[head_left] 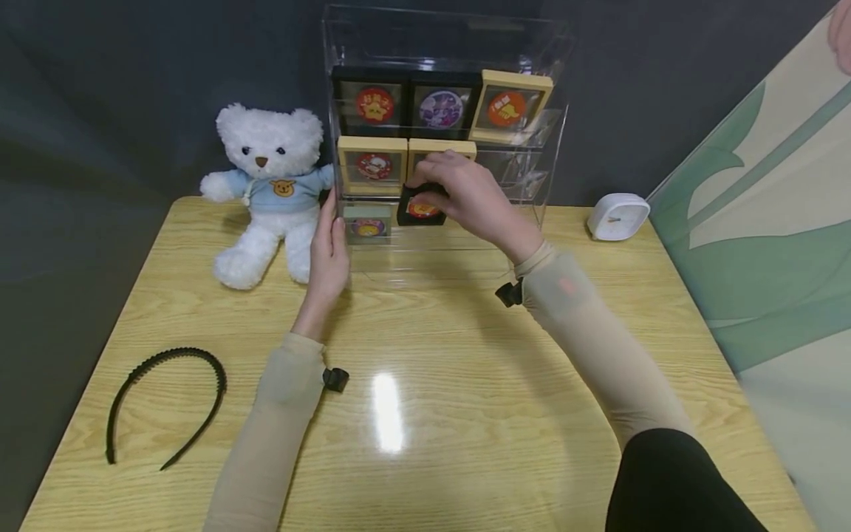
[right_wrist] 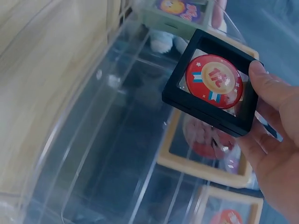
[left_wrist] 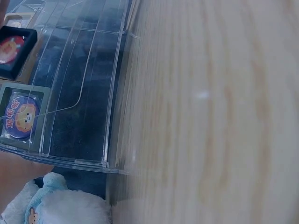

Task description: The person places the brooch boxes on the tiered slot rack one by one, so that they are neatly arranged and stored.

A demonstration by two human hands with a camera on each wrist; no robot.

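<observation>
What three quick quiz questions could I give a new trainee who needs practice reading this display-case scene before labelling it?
1. True or false: the right hand grips a black-framed badge.
2. Which thing does the left hand touch: A the headband, B the clear display case, C the white clock?
3. What sits left of the case on the table?

Key: 1 true. 2 B, at its left front edge. 3 A white teddy bear in a blue top.
</observation>
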